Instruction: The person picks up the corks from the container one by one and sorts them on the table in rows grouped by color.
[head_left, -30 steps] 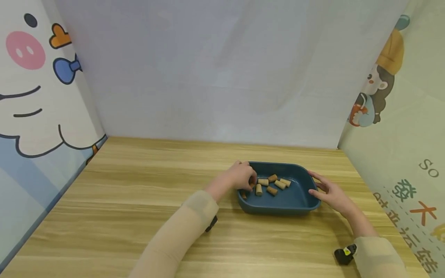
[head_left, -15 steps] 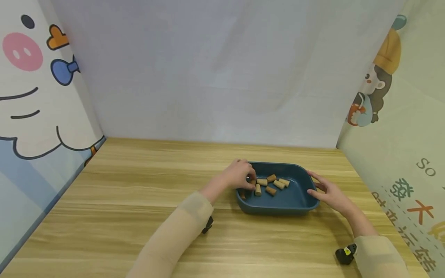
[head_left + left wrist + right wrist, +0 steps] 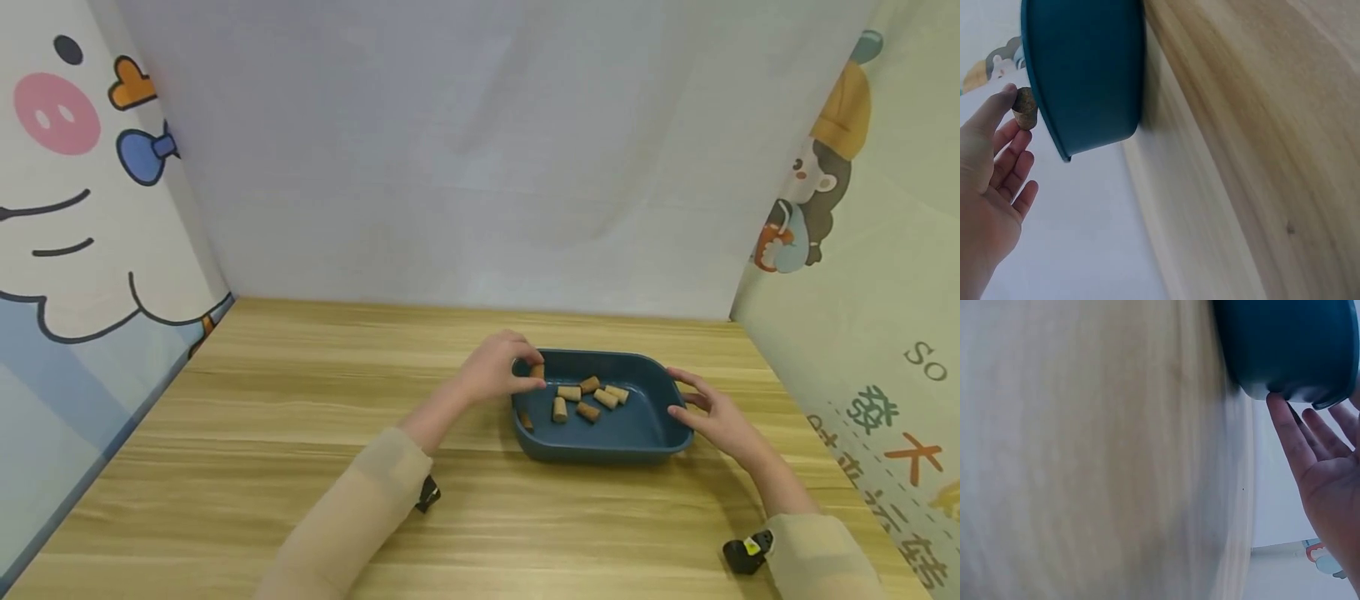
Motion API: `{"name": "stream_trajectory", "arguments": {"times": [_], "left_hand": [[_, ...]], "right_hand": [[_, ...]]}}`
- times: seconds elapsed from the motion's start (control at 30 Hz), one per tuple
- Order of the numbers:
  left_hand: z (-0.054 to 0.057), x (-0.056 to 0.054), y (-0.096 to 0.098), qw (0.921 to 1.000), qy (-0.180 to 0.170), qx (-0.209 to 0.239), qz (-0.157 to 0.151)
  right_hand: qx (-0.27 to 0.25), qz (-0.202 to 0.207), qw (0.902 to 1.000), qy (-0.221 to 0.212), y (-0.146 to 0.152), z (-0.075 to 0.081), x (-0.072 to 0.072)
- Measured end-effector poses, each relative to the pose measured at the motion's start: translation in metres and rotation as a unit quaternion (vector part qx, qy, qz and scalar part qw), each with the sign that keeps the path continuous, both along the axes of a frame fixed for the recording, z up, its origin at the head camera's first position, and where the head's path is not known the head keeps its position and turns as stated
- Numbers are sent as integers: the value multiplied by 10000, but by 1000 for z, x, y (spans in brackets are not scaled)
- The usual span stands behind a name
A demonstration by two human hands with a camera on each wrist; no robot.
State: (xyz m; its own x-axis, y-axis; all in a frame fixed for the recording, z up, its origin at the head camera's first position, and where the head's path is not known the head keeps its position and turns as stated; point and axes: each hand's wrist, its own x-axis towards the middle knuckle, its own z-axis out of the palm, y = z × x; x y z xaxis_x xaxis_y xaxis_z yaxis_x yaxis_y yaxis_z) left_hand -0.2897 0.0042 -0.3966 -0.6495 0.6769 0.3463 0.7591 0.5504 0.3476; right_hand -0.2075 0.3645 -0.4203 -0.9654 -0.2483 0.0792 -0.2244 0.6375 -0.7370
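Note:
A dark blue rectangular tub [image 3: 600,456] with rounded corners stands on the table. My left hand [image 3: 491,367] pinches a brown cork [image 3: 537,372] between thumb and fingers, raised at the tub's left rim. In the left wrist view this cork [image 3: 1025,109] shows just outside the tub wall [image 3: 1085,69], with the remaining fingers loosely bent below it. My right hand [image 3: 716,421] holds the tub's right end, thumb over the rim and fingers against the outside. Several light and brown corks [image 3: 588,412] lie on the tub floor, and one brown cork [image 3: 527,422] sits by its left wall.
The tub rests on a wood-grain table [image 3: 300,375], toward its right side. A pale cloth [image 3: 480,167] hangs behind the table's back edge. Printed cartoon sheets stand at the left [image 3: 97,192] and right [image 3: 847,275].
My left hand has lifted a brown cork from the tub's left end and moved up and left to the rim. The right hand and tub stay in place.

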Motion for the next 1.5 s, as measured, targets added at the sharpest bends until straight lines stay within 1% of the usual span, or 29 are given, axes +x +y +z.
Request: {"name": "stream_trajectory", "arguments": {"times": [0.13,0.2,0.33,0.43,0.5,0.6,0.83,1.0,1.13,1.23,1.33,1.4,1.5], "left_hand": [[5,5,-10,9989,-124,398,200],[6,6,-15,9981,-117,538,285],[9,7,-25,9962,15,804,330],[8,6,-35,9945,131,937,450],[6,5,-43,9931,187,993,593],[4,5,-54,9900,176,1176,757],[-2,2,-76,9810,-211,1602,1069],[-6,-3,-90,9770,-431,1716,1192],[-9,-11,-101,9753,-624,1770,1168],[-13,-18,-110,9707,-947,1839,1224],[-18,-25,-116,9650,-1316,1822,1349],[-22,-30,-119,9627,-1486,1748,1432],[-28,-38,-120,9620,-1610,1600,1516]], "right_hand": [[79,-23,9999,131,1,-1,0],[119,-24,9997,208,2,-2,1],[193,-91,9991,359,5,-4,1],[212,-135,9989,399,5,-5,1],[257,-156,9986,430,4,-5,0],[310,-177,9984,433,3,-5,-1],[459,-266,9973,503,2,-6,-5],[612,-255,9967,458,0,-6,-6],[679,-213,9964,460,-2,-5,-8],[707,-129,9962,495,-5,-4,-9],[751,-92,9954,579,-8,-3,-11],[791,-114,9949,624,-9,-3,-11],[819,-167,9943,657,-9,-3,-11]]}}
